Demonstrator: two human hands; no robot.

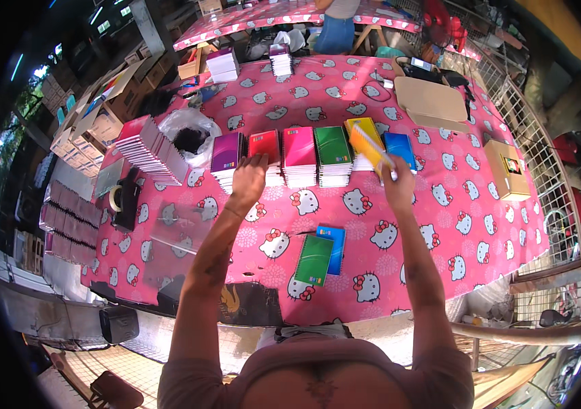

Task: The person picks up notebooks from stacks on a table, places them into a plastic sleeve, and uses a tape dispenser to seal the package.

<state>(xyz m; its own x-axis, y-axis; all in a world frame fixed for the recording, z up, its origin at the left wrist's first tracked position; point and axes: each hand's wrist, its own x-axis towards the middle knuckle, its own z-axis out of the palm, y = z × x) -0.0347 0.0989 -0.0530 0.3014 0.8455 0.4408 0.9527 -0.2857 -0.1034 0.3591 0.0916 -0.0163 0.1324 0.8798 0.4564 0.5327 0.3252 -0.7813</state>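
A row of notebook stacks runs across the pink patterned table (467, 204): purple (227, 153), red (264, 144), magenta (298, 149), green (332, 146), yellow (360, 127) and blue (399, 146). My left hand (249, 176) rests on the front edge of the red stack, fingers on its top notebook. My right hand (395, 183) holds an orange-yellow notebook (371, 147), lifted and tilted over the yellow and blue stacks. Closer to me, a green notebook (314, 259) lies partly over a blue notebook (332, 247).
A slanted stack of red-covered notebooks (148, 148) and a plastic bag (191, 133) sit at the left, with a tape roll (116, 198). A cardboard box (507, 169) stands at the right, flat cardboard sheets (431, 101) at the back right. Another person (337, 24) stands beyond the table.
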